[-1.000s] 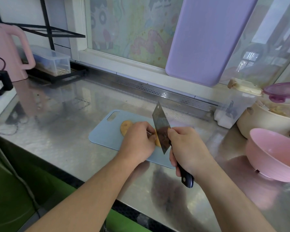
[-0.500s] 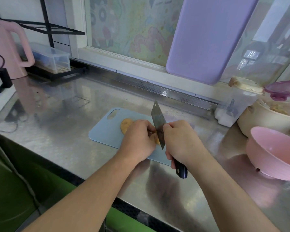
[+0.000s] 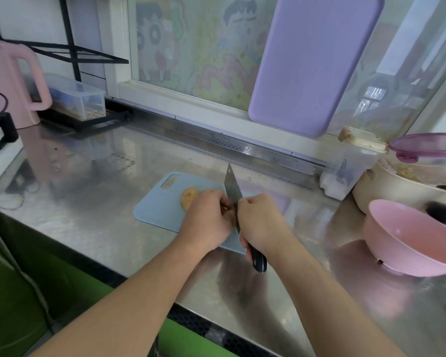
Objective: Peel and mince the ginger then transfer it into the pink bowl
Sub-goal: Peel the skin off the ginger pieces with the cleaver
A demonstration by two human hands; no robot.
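**Steel counter, ginger under the blade, mid-cut**

Pink kettle (image 3: 9, 81) sits far left, well apart from the work, next to a clear lidded box (image 3: 77, 99). On the steel counter (image 3: 88, 215) we see the blue cutting board (image 3: 160, 210), and the ginger (image 3: 188, 198) lies on it, mostly hidden under our left hand (image 3: 206, 222). That hand curls over the ginger and pins it down, likely so it does not roll under the cut. Just beside it the cleaver (image 3: 232, 191) stands on edge, tip pointing away from us, blade between both hands. Our right hand (image 3: 262, 226) wraps tight round the dark handle, choked up near the blade, probably for control. We cannot tell if skin is off; cut face looks pale orange. We judge slicing is underway, mincing not yet done. Lilac board (image 3: 314, 63) leans on the window. Pink bowl (image 3: 412, 240) waits at right, well apart from the board, nothing visible inside it.
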